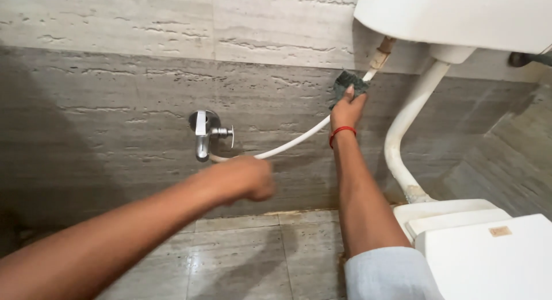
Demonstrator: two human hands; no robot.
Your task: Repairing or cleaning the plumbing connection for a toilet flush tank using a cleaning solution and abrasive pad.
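So the right hand [347, 111] is up high with a dark scrub pad [348, 83] pinched in its fingers, pressed right against the white hose [299, 140] near where that hose meets the fitting under the cistern [460, 15]. The grip looks closed around the pad, with the fingers wrapped over its lower edge, and a red band sits at the wrist. The hose is the thing that matters here: its long axis runs on a diagonal, from the tap [202, 133] low on the wall at the left, up and to the right toward the cistern. The pad is at the upper end of that line, so the rest of the hose lies down and left from the grip. The left hand [248, 178] is lower, curled into a loose fist just below the hose's lower stretch, near the tap; can't tell if it's actually holding the hose or just in front of it, since the hand is a bit blurred. The fat flush pipe [405, 122] curves down to the toilet [489, 248] just right of the right arm.
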